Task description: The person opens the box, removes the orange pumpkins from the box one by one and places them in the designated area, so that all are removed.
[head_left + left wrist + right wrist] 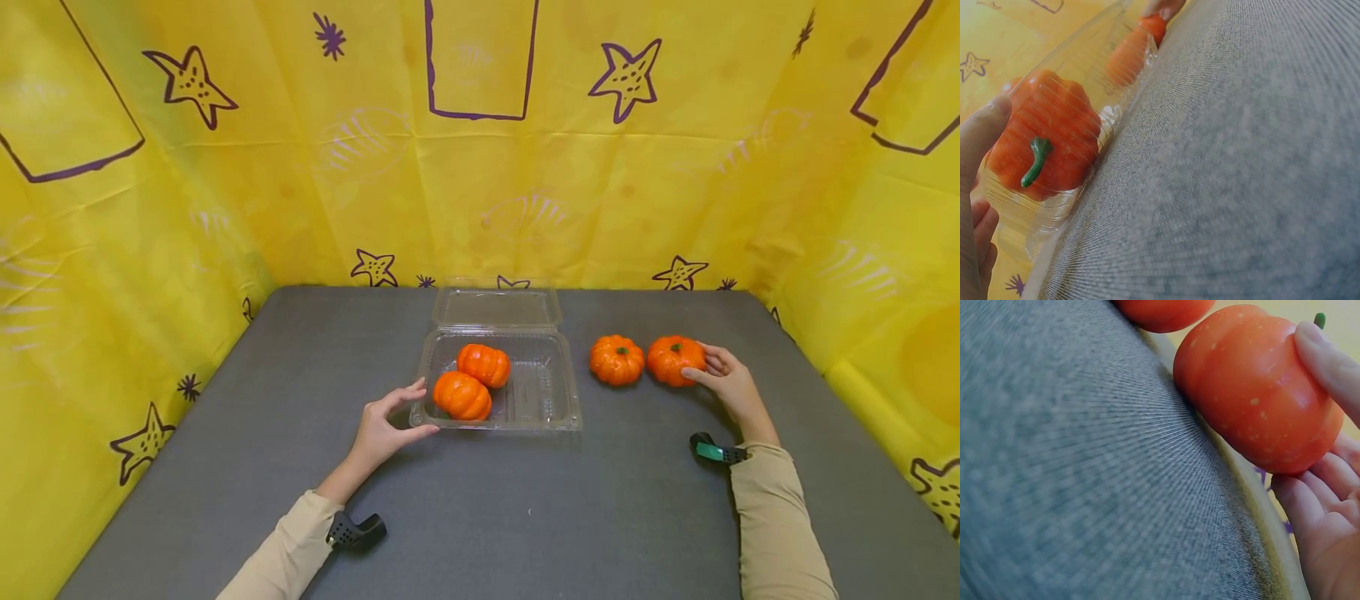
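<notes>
Right of centre in the head frame, we list one held pumpkin (673, 363), gripped between thumb and fingers of our right hand (731, 383), at its right side. Just left of it: one free pumpkin (617, 362). At centre: one clear container (536, 387), lid (498, 308) open; our left hand (381, 428) holds its lower-left corner between thumb and fingers. Inside: upper pumpkin (484, 365) and lower pumpkin (461, 396), touching. Hands: well apart.

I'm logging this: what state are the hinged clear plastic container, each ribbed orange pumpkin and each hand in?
Clear plastic container: open.
Front orange pumpkin: inside, sideways.
Rear orange pumpkin: inside, stem hidden.
Left outside pumpkin: upright, unheld.
Right outside pumpkin: upright, gripped.
Left hand: holding container's corner.
Right hand: gripping right pumpkin.
</notes>
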`<state>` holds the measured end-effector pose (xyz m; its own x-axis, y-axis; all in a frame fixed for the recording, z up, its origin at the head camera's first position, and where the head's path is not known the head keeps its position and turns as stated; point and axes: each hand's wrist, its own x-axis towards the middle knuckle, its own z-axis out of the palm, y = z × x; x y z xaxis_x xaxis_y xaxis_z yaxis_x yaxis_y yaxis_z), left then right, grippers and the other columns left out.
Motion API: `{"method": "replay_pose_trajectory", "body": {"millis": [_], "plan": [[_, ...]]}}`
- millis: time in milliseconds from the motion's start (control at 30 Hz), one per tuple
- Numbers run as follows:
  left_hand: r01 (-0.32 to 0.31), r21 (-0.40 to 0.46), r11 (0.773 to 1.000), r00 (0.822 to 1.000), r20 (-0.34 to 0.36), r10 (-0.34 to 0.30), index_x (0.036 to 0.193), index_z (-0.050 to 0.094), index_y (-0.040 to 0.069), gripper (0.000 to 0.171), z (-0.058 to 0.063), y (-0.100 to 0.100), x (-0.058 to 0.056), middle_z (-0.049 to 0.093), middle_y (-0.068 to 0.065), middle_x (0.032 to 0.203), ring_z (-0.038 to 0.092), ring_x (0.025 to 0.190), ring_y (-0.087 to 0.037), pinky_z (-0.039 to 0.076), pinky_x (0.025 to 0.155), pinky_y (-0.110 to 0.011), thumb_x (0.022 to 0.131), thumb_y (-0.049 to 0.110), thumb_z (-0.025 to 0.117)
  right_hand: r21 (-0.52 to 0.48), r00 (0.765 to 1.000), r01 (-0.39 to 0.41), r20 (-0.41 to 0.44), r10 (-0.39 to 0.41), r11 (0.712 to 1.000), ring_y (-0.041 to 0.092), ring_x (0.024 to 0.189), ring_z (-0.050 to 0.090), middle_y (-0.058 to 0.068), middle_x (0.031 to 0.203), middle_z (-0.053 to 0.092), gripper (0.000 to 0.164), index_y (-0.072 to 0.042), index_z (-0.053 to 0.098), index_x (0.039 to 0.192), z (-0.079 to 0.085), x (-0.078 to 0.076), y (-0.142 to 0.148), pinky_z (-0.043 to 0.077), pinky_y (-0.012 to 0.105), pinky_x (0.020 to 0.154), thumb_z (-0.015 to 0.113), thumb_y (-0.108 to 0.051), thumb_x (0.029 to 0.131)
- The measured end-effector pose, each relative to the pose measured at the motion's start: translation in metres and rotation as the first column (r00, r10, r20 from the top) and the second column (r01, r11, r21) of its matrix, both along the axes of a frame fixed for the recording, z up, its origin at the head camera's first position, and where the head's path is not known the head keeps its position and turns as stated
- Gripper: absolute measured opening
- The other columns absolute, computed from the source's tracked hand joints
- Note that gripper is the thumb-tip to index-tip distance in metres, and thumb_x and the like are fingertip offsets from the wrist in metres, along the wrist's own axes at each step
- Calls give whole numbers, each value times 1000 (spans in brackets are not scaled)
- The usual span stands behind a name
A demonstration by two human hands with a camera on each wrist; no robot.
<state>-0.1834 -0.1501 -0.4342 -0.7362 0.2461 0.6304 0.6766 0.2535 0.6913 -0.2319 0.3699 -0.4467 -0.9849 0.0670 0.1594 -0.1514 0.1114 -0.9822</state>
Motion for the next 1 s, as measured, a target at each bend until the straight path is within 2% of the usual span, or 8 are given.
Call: {"method": "replay_pose_trajectory", "body": {"millis": [100,200,367,467,667,833,900,1000], "plan": [[0,0,1000,1000,-6,0,95,59,-14,49,1,0,0,56,-28,107,54,99,-38,39,88,-22,52,-10,81,37,1000,-5,15,5,999,-8,88,52,-20,98,55,34,-21,52,109,1,0,0,42,8,73,66,-8,81],[3,3,1000,1000,-21,-3,95,59,-14,49,1,1,0,56,-29,106,55,98,-39,40,88,-22,52,-10,81,115,999,3,46,-8,993,-8,92,50,-18,103,54,42,-10,48,121,3,2,2,40,8,75,65,-13,83],[6,0,1000,1000,-29,-6,96,60,-12,49,2,1,0,56,-29,106,55,98,-39,40,88,-22,52,-10,81,257,993,11,112,-41,966,-1,105,45,9,128,45,66,6,30,135,8,4,3,38,9,80,61,-24,86],[2,0,1000,1000,-24,-2,96,60,-11,49,2,1,1,56,-28,107,55,98,-39,40,88,-23,52,-9,81,254,989,-6,147,-33,967,1,108,43,21,136,34,69,7,26,136,9,4,3,38,10,82,60,-25,87],[3,-1,1000,1000,-27,-3,96,60,-13,49,0,0,0,56,-29,107,55,99,-37,40,88,-22,52,-10,81,264,985,-50,174,3,963,2,110,41,30,136,26,71,9,21,137,10,6,5,36,10,83,59,-26,88],[6,-1,1000,1000,-31,-6,96,60,-13,50,-1,1,0,56,-29,107,55,99,-37,40,88,-22,51,-11,81,249,979,-71,204,19,966,30,128,23,30,139,17,75,7,13,139,14,7,5,21,34,103,57,-26,89],[6,-1,1000,999,-32,-6,96,59,-13,50,0,1,0,56,-29,107,55,99,-38,40,88,-22,51,-11,81,255,977,-73,213,18,964,39,128,15,29,141,12,78,6,9,140,18,6,3,13,47,103,57,-28,89],[5,1,1000,1000,-29,-5,96,59,-14,50,1,0,1,56,-29,107,54,99,-39,40,88,-22,52,-11,81,337,981,-52,194,-16,940,44,127,10,28,143,6,81,3,4,141,30,7,-1,11,55,100,54,-34,89]]}}
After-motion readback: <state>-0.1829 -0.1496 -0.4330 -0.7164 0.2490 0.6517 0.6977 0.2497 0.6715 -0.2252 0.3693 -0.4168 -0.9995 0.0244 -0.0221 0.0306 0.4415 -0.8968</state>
